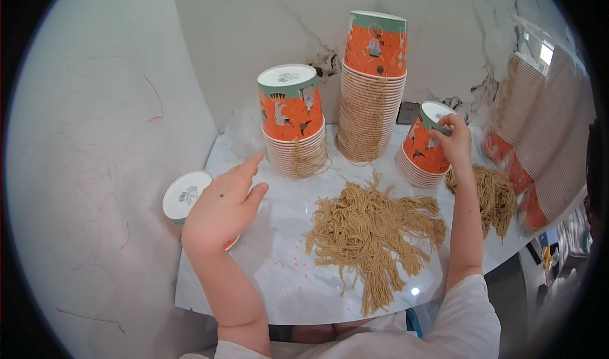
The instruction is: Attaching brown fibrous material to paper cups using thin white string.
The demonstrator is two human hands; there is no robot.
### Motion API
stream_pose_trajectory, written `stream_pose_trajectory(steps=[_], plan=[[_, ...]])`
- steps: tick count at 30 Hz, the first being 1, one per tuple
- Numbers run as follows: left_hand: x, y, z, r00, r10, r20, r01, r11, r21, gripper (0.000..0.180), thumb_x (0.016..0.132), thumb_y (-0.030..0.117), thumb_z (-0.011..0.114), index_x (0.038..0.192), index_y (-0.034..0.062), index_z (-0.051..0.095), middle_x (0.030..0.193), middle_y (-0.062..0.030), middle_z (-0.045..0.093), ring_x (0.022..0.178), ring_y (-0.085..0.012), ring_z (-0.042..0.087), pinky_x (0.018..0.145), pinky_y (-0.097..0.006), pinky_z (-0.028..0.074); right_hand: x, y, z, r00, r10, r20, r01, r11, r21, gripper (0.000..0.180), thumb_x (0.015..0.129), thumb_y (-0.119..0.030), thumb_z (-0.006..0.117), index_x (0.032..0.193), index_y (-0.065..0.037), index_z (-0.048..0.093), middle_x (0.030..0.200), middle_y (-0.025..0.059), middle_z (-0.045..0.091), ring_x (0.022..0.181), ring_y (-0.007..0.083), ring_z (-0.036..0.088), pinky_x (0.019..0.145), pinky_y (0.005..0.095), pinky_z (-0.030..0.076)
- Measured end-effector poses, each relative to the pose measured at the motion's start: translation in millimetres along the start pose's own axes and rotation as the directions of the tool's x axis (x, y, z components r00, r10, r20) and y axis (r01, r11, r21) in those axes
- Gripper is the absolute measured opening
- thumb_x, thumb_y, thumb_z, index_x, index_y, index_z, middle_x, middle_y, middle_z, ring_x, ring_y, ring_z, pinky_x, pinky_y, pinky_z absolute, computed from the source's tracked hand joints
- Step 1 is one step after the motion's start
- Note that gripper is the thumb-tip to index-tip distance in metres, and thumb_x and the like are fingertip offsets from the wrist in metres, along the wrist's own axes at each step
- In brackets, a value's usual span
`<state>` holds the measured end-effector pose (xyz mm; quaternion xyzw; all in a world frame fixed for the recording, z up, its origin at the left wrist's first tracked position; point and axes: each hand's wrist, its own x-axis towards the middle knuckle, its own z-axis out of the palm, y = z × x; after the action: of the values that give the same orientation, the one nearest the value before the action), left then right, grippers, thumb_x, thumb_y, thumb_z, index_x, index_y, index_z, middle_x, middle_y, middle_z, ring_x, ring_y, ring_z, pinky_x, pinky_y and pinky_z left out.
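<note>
My right hand [454, 137] pinches the upper edge of an orange paper cup [424, 144] with a green band and white base. That cup sits upside down on top of a short nested stack. At the left, my left hand [223, 203] is open, fingers stretched and thumb apart, with nothing in it. It is over or beside another upturned paper cup [185, 195], hiding much of it; I cannot tell whether they touch. Between my arms lies a loose heap of tan yarn strands [374, 232].
Two taller stacks of upturned cups, a medium one [290, 108] and a high one [374, 54], stand at the back with strands hanging on them. More yarn [491, 200] lies beyond my right forearm. Plastic-wrapped cup stacks [539, 118] line the right. A wall [108, 169] borders the table's left.
</note>
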<state>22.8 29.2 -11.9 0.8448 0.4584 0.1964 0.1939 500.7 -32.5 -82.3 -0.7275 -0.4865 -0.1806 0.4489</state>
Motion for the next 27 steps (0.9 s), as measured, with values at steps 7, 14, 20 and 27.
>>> stream_pose_trajectory(steps=[7, 14, 20, 27], plan=[[-1, -2, -3, 0.992, 0.032, -0.124, -0.04, 0.997, -0.063, 0.046, 0.099, 0.018, 0.056, 0.144, 0.0057, 0.052, 0.127, -0.0186, 0.068, 0.108, -0.0335, 0.068, 0.094, -0.041, 0.051, 3, -3, -5, 0.996, 0.019, -0.092, -0.014, 0.998, 0.053, 0.029, 0.075, -0.006, 0.082, 0.097, -0.001, 0.066, 0.097, 0.0131, 0.068, 0.089, 0.0284, 0.067, 0.082, 0.0385, 0.053], [-4, 5, 2, 0.989, 0.077, -0.122, -0.082, 0.996, -0.041, 0.046, 0.099, 0.018, 0.057, 0.143, 0.0068, 0.052, 0.126, -0.0178, 0.068, 0.107, -0.0327, 0.068, 0.093, -0.042, 0.052, 4, -5, -13, 0.985, -0.022, -0.174, 0.031, 0.998, 0.049, 0.027, 0.075, -0.007, 0.082, 0.096, 0.001, 0.066, 0.096, 0.0137, 0.067, 0.089, 0.0283, 0.066, 0.082, 0.0362, 0.052], [-6, 9, -1, 0.996, 0.029, -0.082, -0.032, 0.999, -0.038, 0.046, 0.099, 0.018, 0.057, 0.143, 0.0068, 0.052, 0.126, -0.0173, 0.068, 0.108, -0.0316, 0.068, 0.093, -0.041, 0.052, 2, -24, -19, 0.98, 0.014, -0.2, 0.011, 0.992, 0.122, 0.026, 0.076, -0.008, 0.081, 0.096, 0.0, 0.066, 0.095, 0.0111, 0.067, 0.089, 0.0244, 0.067, 0.082, 0.035, 0.053], [-1, 9, 3, 0.981, 0.13, -0.146, -0.138, 0.99, -0.043, 0.046, 0.097, 0.015, 0.061, 0.14, 0.0022, 0.054, 0.124, -0.0179, 0.068, 0.107, -0.0312, 0.067, 0.093, -0.04, 0.052, -1, -53, -41, 0.891, -0.029, -0.453, 0.157, 0.956, 0.248, 0.023, 0.082, -0.003, 0.08, 0.1, -0.002, 0.066, 0.105, 0.007, 0.067, 0.096, 0.0185, 0.067, 0.083, 0.0313, 0.053]])
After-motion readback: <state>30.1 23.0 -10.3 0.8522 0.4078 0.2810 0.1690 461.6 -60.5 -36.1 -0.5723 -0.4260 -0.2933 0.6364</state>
